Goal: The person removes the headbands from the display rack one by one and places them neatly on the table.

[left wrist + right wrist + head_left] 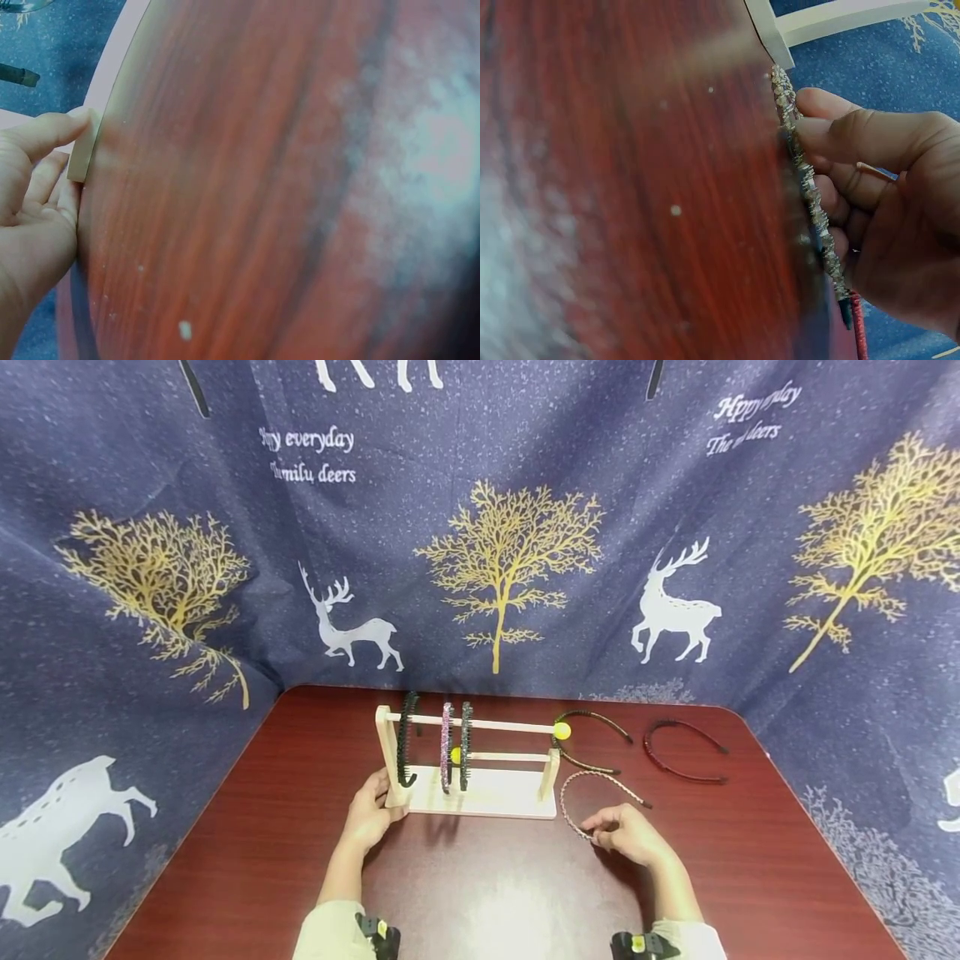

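Note:
My left hand [367, 814] holds the left end of a wooden headband rack [495, 802]. In the left wrist view the thumb lies on top of the base edge [84, 154], the other fingers below and behind it. On the rack's rods hang a black headband [405, 747], a pink glittery headband [446, 747] and a dark grey headband [466, 747]. My right hand [630, 835] pinches the near side of a pale, beaded headband [567, 802] at the table, right of the rack. Up close, the thumb and index finger meet at its sparkling band [808, 184].
Behind the pale headband lies a dark gold headband [600, 718], partly behind the rack. Farther right is a dark red headband [660, 760]. Yellow balls [562, 731] cap the rods. A patterned blue cloth [495, 443] hangs behind the red-brown table [300, 760].

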